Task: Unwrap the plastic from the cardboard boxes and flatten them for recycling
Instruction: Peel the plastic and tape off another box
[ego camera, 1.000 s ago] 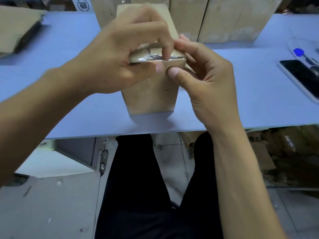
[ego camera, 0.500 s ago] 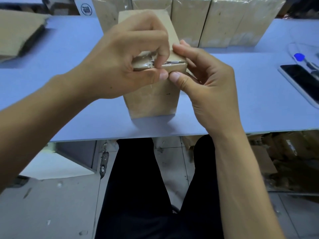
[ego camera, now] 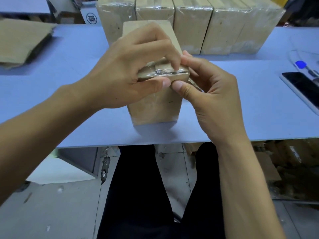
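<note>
A plastic-wrapped bundle of brown cardboard boxes [ego camera: 155,107] stands upright on the blue table [ego camera: 241,104], near its front edge. My left hand [ego camera: 131,69] grips the bundle's top end, thumb on the near face and fingers curled over the top, where the index finger picks at the crinkled plastic seam [ego camera: 164,72]. My right hand [ego camera: 212,94] holds the top right corner, thumb pressed on the near face beside my left thumb, fingers behind the bundle.
Several more wrapped bundles [ego camera: 193,26] stand in a row at the back of the table. A stack of flattened cardboard [ego camera: 22,42] lies at the far left. A phone [ego camera: 303,88] and a blue-tipped tool [ego camera: 301,65] lie at the right edge.
Both hands stay on the bundle's top end; the left index finger has shifted a little along the plastic seam. The bundle has not moved on the table.
</note>
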